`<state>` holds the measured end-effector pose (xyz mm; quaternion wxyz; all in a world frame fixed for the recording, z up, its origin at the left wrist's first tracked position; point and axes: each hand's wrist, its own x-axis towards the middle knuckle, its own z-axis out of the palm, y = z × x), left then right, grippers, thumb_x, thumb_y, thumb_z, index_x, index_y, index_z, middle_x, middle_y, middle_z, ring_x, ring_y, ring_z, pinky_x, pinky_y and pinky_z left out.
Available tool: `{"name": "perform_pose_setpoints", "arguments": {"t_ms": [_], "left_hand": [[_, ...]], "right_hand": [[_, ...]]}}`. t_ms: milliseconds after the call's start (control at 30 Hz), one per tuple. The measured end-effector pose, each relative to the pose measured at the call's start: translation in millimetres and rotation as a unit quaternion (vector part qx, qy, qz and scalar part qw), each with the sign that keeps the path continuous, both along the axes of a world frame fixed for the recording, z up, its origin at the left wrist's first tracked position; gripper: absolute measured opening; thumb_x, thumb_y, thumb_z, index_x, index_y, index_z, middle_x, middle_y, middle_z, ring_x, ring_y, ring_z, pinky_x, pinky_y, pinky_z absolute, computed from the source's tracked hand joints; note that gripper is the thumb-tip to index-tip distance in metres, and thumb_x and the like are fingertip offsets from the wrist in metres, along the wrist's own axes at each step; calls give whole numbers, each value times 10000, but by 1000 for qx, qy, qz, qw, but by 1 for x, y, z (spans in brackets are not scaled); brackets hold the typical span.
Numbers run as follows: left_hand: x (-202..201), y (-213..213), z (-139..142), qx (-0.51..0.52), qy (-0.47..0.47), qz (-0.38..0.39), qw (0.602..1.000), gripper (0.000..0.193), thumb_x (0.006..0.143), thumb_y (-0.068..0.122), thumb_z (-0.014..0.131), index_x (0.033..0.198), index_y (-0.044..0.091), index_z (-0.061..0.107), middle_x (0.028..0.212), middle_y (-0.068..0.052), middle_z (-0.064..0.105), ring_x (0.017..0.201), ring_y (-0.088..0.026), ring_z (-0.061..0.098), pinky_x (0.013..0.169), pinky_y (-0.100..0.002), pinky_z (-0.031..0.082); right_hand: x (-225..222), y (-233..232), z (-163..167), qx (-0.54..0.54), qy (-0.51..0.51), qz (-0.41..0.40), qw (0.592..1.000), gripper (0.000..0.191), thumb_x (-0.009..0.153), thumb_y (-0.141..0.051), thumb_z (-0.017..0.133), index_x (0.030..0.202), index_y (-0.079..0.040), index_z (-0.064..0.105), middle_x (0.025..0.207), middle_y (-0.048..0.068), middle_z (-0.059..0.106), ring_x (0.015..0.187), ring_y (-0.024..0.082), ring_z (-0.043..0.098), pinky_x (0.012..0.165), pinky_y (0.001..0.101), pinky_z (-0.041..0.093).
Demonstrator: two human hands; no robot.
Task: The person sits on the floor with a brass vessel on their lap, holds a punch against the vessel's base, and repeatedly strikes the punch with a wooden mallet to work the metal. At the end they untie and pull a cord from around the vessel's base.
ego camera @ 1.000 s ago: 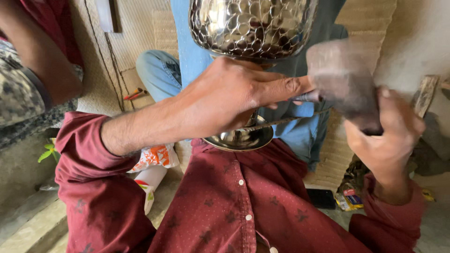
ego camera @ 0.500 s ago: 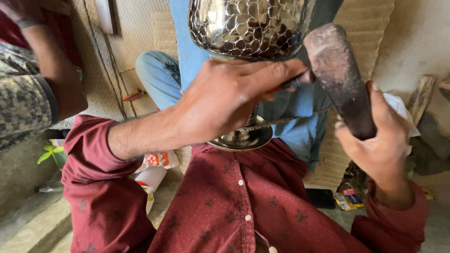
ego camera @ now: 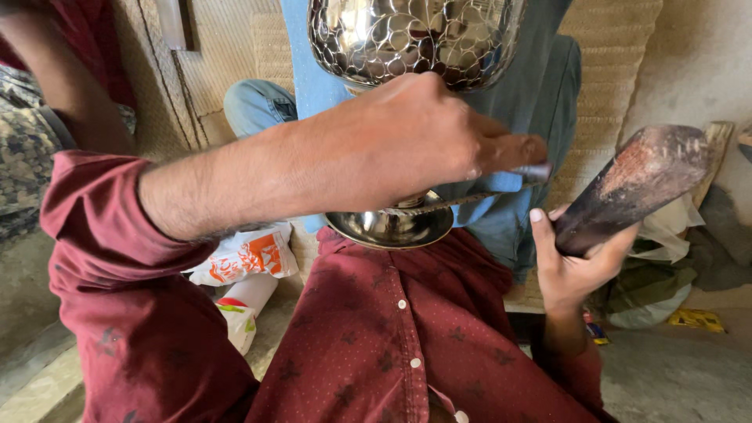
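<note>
Left hand (ego camera: pixel 415 137) is closed on a thin metal punch (ego camera: pixel 470 196) against the goblet (ego camera: pixel 415 47); right hand (ego camera: pixel 576 262) grips a wooden mallet (ego camera: pixel 634 184) over a woven mat (ego camera: pixel 227 55).

A floor-level metal workshop: woven mat (ego camera: pixel 611 70), hammered metal goblet (ego camera: pixel 415 47), worn mallet (ego camera: pixel 634 184).

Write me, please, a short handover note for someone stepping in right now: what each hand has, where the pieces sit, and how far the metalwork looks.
Left hand: fist around a thin metal punch, tip pointing right, in front of the goblet's stem.
Right hand: grips a dark worn mallet, raised and clear of the punch.
Shiny metal goblet: its foot rests against the maroon shirt.
Done: the bowl bears a net-like pattern all over its visible side.
Left: cannot tell; the foot looks plain.
</note>
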<state>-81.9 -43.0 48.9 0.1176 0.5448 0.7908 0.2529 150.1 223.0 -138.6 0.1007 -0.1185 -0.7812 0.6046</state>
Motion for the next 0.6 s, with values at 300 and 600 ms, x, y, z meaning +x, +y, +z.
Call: {"name": "perform_pose_setpoints", "arguments": {"t_ms": [300,600], "left_hand": [[-11,-1,6,4,-70,-75,995,490,875,71,637,1363,90,671,931,-120,763,758,-302,741,621,-393,575],[8,-11,1,24,-20,26,999,521,901,40,650,1420,70,632,1156,-123,760,852,-303,751,661,-387,597]], "right_hand": [[-3,-2,7,18,165,-51,985,880,1007,121,718,1598,-72,96,1076,147,620,795,204,639,762,317,599],[-45,-10,62,-21,87,-16,996,768,919,23,749,1474,45,219,1121,126,622,885,227,640,762,310,586]]}}
